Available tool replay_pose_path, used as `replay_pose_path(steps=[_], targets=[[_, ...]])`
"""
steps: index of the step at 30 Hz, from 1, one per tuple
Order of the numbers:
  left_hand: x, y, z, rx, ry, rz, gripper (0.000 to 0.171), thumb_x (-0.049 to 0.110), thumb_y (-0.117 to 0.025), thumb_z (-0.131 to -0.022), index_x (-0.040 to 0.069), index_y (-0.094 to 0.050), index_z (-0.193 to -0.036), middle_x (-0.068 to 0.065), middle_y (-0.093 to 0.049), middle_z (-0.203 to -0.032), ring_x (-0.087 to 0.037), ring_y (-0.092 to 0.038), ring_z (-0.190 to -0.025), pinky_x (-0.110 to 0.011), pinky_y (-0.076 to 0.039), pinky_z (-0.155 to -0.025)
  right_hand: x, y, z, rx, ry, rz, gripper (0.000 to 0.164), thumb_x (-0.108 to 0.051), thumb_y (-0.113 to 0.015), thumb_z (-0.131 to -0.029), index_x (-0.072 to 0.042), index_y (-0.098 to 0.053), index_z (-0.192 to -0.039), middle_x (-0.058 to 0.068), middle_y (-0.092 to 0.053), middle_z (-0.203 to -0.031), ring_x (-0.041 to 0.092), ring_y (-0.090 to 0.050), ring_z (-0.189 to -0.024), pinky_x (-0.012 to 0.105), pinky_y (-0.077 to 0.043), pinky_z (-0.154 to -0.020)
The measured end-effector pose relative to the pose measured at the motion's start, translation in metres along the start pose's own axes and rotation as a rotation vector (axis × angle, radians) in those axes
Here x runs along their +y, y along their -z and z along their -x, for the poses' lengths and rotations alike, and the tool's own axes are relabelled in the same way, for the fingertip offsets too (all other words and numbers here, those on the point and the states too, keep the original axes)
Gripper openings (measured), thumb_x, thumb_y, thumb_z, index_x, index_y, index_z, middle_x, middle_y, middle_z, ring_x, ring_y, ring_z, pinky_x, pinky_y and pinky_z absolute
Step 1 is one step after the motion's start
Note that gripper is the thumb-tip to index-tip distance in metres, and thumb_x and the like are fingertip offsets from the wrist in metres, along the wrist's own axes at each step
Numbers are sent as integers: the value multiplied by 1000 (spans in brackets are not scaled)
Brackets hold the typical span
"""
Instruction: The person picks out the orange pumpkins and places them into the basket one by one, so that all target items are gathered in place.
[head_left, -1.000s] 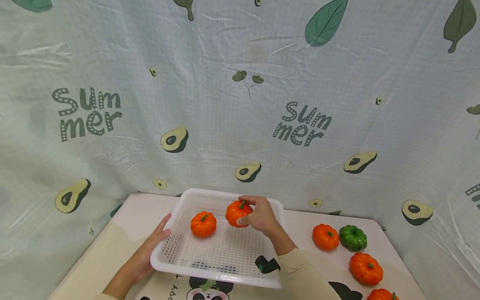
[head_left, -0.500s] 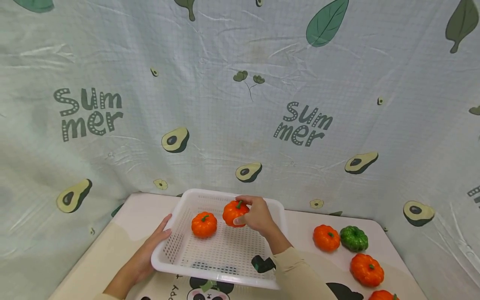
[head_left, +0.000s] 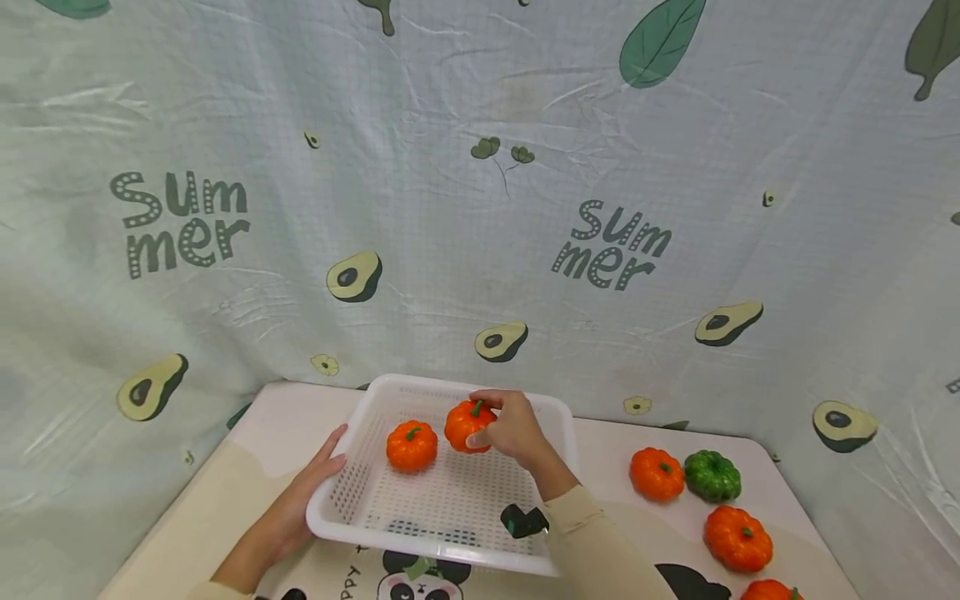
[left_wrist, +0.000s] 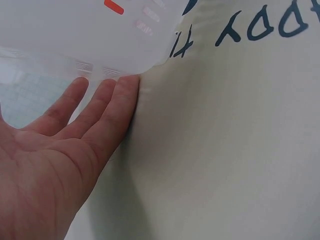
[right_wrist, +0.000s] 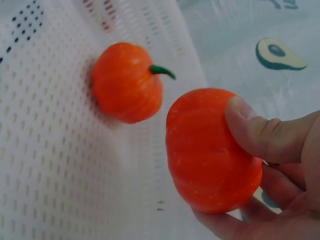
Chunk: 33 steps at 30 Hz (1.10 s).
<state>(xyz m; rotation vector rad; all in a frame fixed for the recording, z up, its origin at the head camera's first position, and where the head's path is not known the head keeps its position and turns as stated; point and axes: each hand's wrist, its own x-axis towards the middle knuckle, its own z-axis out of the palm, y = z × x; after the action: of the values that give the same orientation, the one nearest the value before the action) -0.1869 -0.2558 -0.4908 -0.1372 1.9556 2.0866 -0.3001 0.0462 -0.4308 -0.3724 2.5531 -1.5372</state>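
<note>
My right hand [head_left: 512,429] grips a small orange pumpkin [head_left: 467,427] over the white plastic basket [head_left: 450,557]. In the right wrist view, the thumb presses one side of that pumpkin [right_wrist: 212,150] and the fingers curl under the other. A second orange pumpkin [head_left: 412,447] with a green stem rests on the perforated basket floor, to the left of the held one. My left hand [head_left: 303,492] lies along the basket's left side. Its straight fingers [left_wrist: 107,107] touch the outer wall in the left wrist view.
To the right of the basket on the table [head_left: 607,450] are an orange pumpkin [head_left: 657,475], a green pumpkin [head_left: 712,476], another orange one [head_left: 738,539] and a partly cut-off orange one [head_left: 771,591]. A patterned sheet [head_left: 420,208] hangs behind the table.
The right hand has shifted slightly left with the held pumpkin, closer to the one in the basket. The left hand stays at the basket's side.
</note>
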Motion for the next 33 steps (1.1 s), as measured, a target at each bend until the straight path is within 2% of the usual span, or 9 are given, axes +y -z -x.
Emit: replay_pose_path(steps=[5, 9, 17, 23, 33], targets=[[1, 1, 0, -10, 2, -9, 72, 44, -36, -110, 33, 5, -168, -13, 5, -178, -43, -21, -155, -59, -37, -117, 4, -3, -4, -10, -18, -26, 59, 8, -87, -72, -5, -74, -127, 14, -72, -130, 35, -62, -122, 47, -59, -97], [1, 2, 2, 6, 6, -16, 72, 45, -37, -109, 33, 4, -168, -13, 3, -178, -41, -24, -154, -59, -38, -117, 5, -4, -6, -7, -25, -27, 59, 8, -86, -73, -5, -73, -129, 14, -72, -130, 35, -62, -123, 47, -58, -98], [1, 1, 0, 4, 11, 2, 71, 45, -37, -109, 35, 3, -168, -12, 1, -178, -41, -23, -154, -55, -40, -115, 8, -5, -8, -2, -20, 23, 57, 7, -86, -74, -4, -73, -128, 14, -72, -130, 35, -63, -121, 48, -58, -98], [0, 0, 0, 20, 11, 3, 72, 46, -39, -109, 36, 0, -168, -11, 0, -178, -42, -23, -155, -59, -39, -116, 11, -7, -10, -6, -19, 42, 57, 6, -87, -73, -4, -73, -128, 15, -72, -129, 35, -63, -120, 50, -57, -99], [-2, 4, -2, -25, -1, -8, 71, 44, -35, -110, 34, 4, -168, -15, 0, -177, -43, -25, -154, -47, -43, -109, 12, -10, -12, -24, -12, 72, 57, 6, -88, -72, -5, -74, -126, 14, -73, -128, 34, -63, -118, 50, -57, -100]])
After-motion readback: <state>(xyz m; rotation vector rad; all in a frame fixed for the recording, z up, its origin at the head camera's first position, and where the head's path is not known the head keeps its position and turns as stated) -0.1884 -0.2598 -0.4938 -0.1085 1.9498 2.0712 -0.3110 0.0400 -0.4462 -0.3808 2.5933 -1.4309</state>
